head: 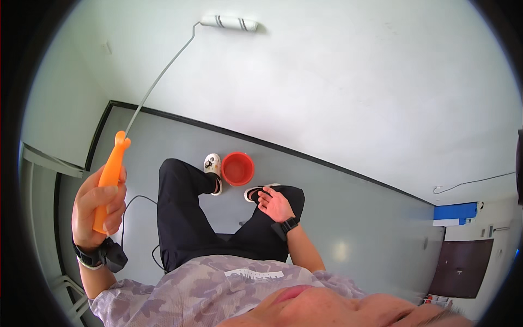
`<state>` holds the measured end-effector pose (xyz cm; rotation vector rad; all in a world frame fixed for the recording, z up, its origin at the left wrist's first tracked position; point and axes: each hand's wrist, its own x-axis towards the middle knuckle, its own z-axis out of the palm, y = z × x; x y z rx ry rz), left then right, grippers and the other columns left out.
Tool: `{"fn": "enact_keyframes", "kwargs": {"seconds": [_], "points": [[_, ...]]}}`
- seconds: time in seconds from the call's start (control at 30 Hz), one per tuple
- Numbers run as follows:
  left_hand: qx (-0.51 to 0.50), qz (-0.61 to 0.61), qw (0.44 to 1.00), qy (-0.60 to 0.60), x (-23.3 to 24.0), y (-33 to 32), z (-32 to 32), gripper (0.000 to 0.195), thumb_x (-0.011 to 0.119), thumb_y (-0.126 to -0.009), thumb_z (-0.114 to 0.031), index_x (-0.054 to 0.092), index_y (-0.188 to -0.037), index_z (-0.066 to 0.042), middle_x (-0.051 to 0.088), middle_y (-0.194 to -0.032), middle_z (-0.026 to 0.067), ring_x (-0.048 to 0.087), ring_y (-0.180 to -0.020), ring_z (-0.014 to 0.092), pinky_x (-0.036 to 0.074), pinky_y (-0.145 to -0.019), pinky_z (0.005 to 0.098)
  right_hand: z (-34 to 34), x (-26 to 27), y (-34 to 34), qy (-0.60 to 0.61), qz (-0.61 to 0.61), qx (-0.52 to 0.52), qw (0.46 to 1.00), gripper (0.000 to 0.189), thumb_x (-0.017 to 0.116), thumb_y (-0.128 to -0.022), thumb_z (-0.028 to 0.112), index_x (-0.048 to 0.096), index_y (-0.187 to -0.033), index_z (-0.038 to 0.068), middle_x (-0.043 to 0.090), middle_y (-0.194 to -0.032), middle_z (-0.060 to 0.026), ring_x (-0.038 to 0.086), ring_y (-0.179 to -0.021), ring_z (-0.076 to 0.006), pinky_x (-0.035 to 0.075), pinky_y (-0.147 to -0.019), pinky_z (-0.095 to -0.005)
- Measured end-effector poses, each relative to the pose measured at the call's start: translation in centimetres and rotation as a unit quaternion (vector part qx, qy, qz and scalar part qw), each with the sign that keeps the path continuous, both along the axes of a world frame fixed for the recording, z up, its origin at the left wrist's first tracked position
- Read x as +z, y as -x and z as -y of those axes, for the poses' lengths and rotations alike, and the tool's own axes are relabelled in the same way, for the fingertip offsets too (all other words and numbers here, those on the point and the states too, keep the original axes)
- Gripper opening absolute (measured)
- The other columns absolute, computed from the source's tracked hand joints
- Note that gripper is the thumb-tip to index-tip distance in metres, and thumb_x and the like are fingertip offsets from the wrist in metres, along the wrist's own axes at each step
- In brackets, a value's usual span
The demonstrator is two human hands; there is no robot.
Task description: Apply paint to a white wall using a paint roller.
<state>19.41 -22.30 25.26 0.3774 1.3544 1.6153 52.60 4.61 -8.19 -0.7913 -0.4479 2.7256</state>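
Note:
My left hand (100, 204) is raised at the left, its fingers wrapped around the orange handle (109, 184) of a paint roller. From the handle a long grey metal rod runs up to the white roller sleeve (229, 23) with dark stripes, which lies against the white wall (327, 81). My right hand (276, 205) rests palm up over my right thigh, fingers loosely apart, with nothing in it. A red plastic bucket (238, 169) stands on the floor between my feet; whether it holds anything is unclear.
Dark skirting (261, 141) runs along the wall and into the left corner. A thin cable (124, 216) lies on the grey floor (351, 216) by my left side. A brown door (461, 267) stands far right, and a white rack (69, 290) is at the lower left.

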Motion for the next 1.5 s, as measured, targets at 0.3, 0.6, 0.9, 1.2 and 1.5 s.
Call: {"fn": "enact_keyframes", "kwargs": {"seconds": [0.3,0.6,0.9,1.2,1.5], "points": [[-0.02,-0.015,1.0,0.014,0.6,0.4,0.2,0.029,0.054,-0.082,-0.018,0.044,-0.1,0.002,0.039,-0.055,-0.001,0.032,-0.031,0.005,0.028,-0.027,0.0176,-0.1,-0.3,-0.5,-0.005,-0.003,0.003,1.0,0.027,0.048,-0.094,0.027,0.053,-0.115,0.01,0.062,-0.109,-0.0071,0.058,-0.094,-0.0183,0.045,-0.084,-0.0344],[0.014,0.007,0.999,0.029,1.8,-1.0,0.2,0.03,0.05,-0.076,-0.012,0.044,-0.099,0.007,0.04,-0.054,0.0026,0.036,-0.031,0.008,0.029,-0.028,0.0204,-0.1,0.4,-0.1,0.0,-0.008,0.017,1.0,0.028,0.049,-0.093,0.027,0.054,-0.114,0.01,0.061,-0.111,-0.0081,0.058,-0.094,-0.0181,0.044,-0.085,-0.0343],[0.041,-0.056,0.994,0.082,3.4,-1.5,-0.7,0.027,0.049,-0.072,-0.012,0.042,-0.092,0.005,0.04,-0.047,0.0023,0.033,-0.024,0.01,0.03,-0.024,0.0207,-0.4,-0.4,0.1,0.008,0.0,0.012,1.0,0.033,0.051,-0.09,0.027,0.051,-0.118,0.009,0.06,-0.112,-0.0095,0.056,-0.096,-0.0208,0.043,-0.089,-0.0368],[0.044,-0.065,0.99,0.12,3.1,-1.7,-0.4,0.037,0.062,-0.073,-0.025,0.045,-0.092,0.002,0.045,-0.048,0.0002,0.038,-0.024,0.008,0.038,-0.026,0.0161,-0.5,0.5,1.0,0.012,0.023,0.027,0.999,0.027,0.052,-0.092,0.027,0.054,-0.113,0.01,0.061,-0.108,-0.0082,0.057,-0.093,-0.0179,0.044,-0.086,-0.035],[0.049,-0.101,0.983,0.143,3.2,-0.2,-0.5,0.03,0.056,-0.071,-0.017,0.045,-0.09,0.003,0.042,-0.048,0.0007,0.036,-0.025,0.008,0.035,-0.025,0.018,-0.6,0.9,1.0,0.007,0.027,0.019,0.999,0.026,0.052,-0.092,0.026,0.054,-0.112,0.009,0.061,-0.108,-0.0082,0.057,-0.092,-0.0182,0.044,-0.085,-0.035]]}}
